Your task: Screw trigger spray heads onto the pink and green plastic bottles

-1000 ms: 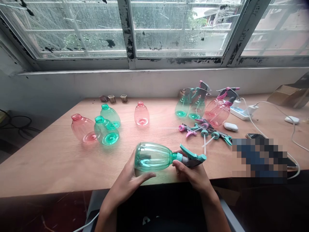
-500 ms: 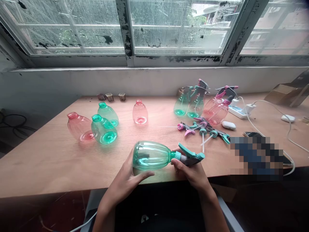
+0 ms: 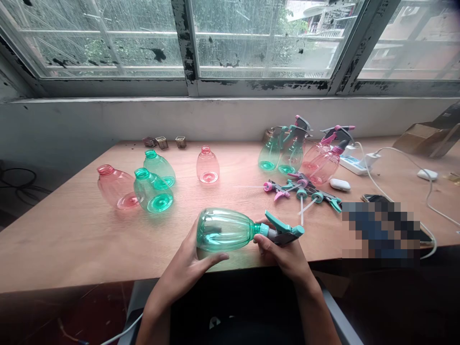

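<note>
Step in hand, as I read it: trigger head point(image 3: 283, 232) sits on the neck of the green bottle point(image 3: 224, 230), with work at the collar. The bottle lies on its side over the near edge of the table point(image 3: 72, 239), base to the left. Left hand point(image 3: 190, 266) cups the belly from below, fingers spread round it. Right hand point(image 3: 283, 256) pinches collar and head, fingers pressed tight on them. Judgement: any turn of the collar needs the left hand to stop the slick body spinning. Bottle is clear tinted plastic, ribbed, bulbous and glossy; head is hard plastic, teal and grey. Right of the bottle and beyond it, loose trigger heads point(image 3: 302, 191) with thin dip tubes; further back, capped sprayers point(image 3: 293, 153); to its left, open bottles point(image 3: 153, 194), pink and green
</note>
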Tool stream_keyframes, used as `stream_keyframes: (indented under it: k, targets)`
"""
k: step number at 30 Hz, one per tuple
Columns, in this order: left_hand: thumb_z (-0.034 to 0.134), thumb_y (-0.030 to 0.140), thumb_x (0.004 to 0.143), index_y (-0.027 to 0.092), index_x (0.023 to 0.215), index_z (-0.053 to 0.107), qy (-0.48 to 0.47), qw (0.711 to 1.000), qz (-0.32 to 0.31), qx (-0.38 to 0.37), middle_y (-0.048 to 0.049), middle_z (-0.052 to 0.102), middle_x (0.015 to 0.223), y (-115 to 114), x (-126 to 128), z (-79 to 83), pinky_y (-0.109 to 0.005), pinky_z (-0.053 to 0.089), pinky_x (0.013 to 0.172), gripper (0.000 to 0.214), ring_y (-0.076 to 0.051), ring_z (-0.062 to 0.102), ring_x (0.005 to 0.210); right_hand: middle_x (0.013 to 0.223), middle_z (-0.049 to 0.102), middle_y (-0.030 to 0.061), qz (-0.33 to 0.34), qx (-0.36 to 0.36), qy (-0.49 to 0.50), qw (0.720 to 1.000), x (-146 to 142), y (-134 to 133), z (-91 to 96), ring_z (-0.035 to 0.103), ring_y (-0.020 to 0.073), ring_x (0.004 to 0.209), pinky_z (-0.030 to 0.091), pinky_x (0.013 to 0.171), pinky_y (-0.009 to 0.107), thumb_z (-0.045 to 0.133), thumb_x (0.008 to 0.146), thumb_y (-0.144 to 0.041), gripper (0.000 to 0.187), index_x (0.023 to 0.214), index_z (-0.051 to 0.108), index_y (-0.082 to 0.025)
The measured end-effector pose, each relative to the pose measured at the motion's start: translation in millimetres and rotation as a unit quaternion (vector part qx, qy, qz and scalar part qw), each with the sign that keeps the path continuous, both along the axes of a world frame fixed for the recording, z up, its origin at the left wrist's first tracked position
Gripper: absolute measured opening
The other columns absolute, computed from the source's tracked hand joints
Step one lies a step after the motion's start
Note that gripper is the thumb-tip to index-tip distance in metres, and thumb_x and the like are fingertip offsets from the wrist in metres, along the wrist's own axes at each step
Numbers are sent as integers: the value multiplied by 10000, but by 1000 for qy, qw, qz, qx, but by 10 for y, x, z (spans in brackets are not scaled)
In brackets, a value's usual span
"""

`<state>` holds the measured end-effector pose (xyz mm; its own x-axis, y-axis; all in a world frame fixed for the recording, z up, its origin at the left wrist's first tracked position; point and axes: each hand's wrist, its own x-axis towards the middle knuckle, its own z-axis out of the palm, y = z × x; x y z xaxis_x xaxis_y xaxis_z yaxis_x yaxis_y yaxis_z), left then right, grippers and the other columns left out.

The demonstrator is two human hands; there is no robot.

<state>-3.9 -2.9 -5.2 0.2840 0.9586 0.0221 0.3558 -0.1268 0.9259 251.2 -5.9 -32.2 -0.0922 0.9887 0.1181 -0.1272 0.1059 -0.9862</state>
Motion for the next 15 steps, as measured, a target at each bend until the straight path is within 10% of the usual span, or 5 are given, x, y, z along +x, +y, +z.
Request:
stream_keyframes:
  k: [15]
  targets:
    - [793, 379, 865, 301, 1497, 473, 6, 1000, -4, 25, -61, 615, 1469, 15, 19, 27, -443, 483, 1147, 712, -291, 630, 1290, 721, 617, -39, -11, 1, 6, 1000, 1, 0, -2, 540, 121, 596, 450, 578, 265, 810, 888, -404, 344, 1131, 661, -211]
